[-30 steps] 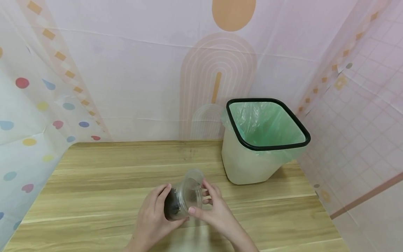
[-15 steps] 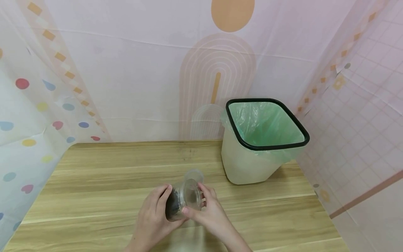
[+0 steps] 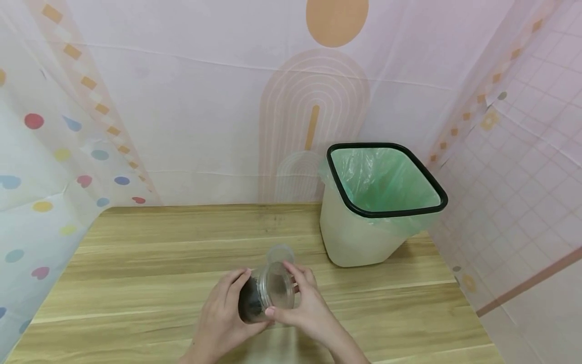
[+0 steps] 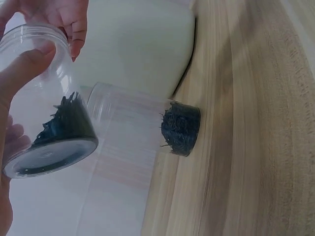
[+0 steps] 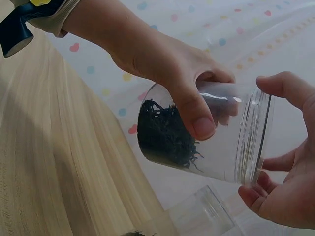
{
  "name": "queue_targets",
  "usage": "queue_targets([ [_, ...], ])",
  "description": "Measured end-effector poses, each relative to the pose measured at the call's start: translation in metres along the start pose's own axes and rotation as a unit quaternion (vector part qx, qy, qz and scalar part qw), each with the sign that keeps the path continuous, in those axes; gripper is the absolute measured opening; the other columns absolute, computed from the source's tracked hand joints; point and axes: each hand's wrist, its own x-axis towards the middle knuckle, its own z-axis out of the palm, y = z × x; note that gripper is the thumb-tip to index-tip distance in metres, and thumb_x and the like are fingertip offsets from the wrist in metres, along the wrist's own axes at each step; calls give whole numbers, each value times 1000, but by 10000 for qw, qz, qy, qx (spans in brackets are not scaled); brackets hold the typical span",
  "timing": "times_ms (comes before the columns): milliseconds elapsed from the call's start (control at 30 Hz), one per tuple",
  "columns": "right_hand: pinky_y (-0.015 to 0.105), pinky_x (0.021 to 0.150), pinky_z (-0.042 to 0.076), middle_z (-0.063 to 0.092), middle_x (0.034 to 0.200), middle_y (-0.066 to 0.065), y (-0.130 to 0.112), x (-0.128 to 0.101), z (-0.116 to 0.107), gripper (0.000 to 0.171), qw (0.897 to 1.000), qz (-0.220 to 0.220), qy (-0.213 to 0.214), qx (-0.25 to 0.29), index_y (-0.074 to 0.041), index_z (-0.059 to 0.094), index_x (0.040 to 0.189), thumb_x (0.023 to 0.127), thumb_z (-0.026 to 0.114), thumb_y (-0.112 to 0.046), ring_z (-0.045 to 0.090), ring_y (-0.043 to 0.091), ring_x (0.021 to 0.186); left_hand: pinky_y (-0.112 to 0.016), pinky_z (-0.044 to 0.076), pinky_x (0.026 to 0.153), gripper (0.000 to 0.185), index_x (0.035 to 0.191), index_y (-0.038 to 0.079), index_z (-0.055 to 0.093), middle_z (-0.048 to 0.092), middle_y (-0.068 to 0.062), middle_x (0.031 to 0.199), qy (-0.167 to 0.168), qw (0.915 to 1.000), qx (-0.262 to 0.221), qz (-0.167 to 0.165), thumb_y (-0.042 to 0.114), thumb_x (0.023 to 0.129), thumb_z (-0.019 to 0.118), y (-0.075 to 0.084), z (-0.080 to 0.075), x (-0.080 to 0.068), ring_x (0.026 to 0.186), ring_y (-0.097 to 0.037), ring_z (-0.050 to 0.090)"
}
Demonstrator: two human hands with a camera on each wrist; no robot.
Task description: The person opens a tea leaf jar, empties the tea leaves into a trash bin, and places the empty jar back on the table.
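The left hand [image 3: 223, 316] gripped a clear plastic jar [image 3: 263, 298] round its body, thumb [image 5: 197, 120] pressed on the wall, and held it tilted above the desk [image 3: 136, 263] near the middle of the front edge. A clump of dark shredded stuff [image 5: 165, 135] sat at the jar's bottom. The right hand [image 3: 309, 308] met the jar's mouth, its fingers [image 5: 283, 86] curled round the threaded rim; whether a clear lid sat on that rim could not be told.

A second clear jar [image 4: 147, 123] with the same dark stuff stood on the desk just behind the held one. A white bin [image 3: 364, 227] lined with a green bag stood at the far right corner.

The step in hand seemed to be working the jar's mouth. The next move would likely call for a firm hold by the left hand while the right turned at the rim, keeping the jar from tipping its contents out.
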Motion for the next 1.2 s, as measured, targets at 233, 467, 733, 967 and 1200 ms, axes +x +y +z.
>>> queue_targets([
  [233, 58, 99, 32, 13, 148, 12, 7, -2, -5, 97, 9978, -266, -568, 193, -19, 21, 149, 73, 78, -33, 27, 34, 128, -13, 27, 103, 87, 121, -7, 52, 54, -16, 118, -240, 9992, -67, -327, 66, 73, 59, 3, -3, -2, 101, -28, 54],
  [467, 50, 95, 42, 32, 138, 14, 6, 1, 1, 94, 9973, 305, -143, 649, -5, 22, 147, 78, 72, -45, 44, 34, 118, -29, 38, 93, 80, 115, -10, 54, 56, -20, 110, 243, 9987, 439, 55, 62, 80, 54, -2, 2, 0, 94, -32, 56],
  [733, 36, 80, 50, 41, 128, 13, 3, 3, 10, 90, 9978, 540, 67, 378, -3, 31, 143, 77, 72, -48, 50, 23, 102, -28, 36, 95, 77, 114, -10, 54, 56, -22, 110, 257, 9980, 548, 195, 60, 81, 52, -4, 4, -2, 95, -31, 56],
  [967, 39, 84, 45, 38, 128, 7, 7, 2, 7, 87, 9996, 116, 13, 261, -9, 32, 144, 75, 75, -39, 46, 22, 105, -18, 26, 106, 82, 116, -12, 53, 55, -21, 113, 111, 9998, 189, -16, 61, 79, 55, -1, -1, -1, 97, -33, 54],
  [1200, 56, 101, 31, 25, 147, 4, 13, -3, 2, 89, 9979, -523, -227, 294, -22, 27, 147, 74, 77, -30, 31, 27, 129, -14, 25, 106, 90, 121, -9, 51, 54, -18, 118, -174, 9987, -262, -403, 65, 72, 62, 2, -7, -2, 105, -29, 52],
])
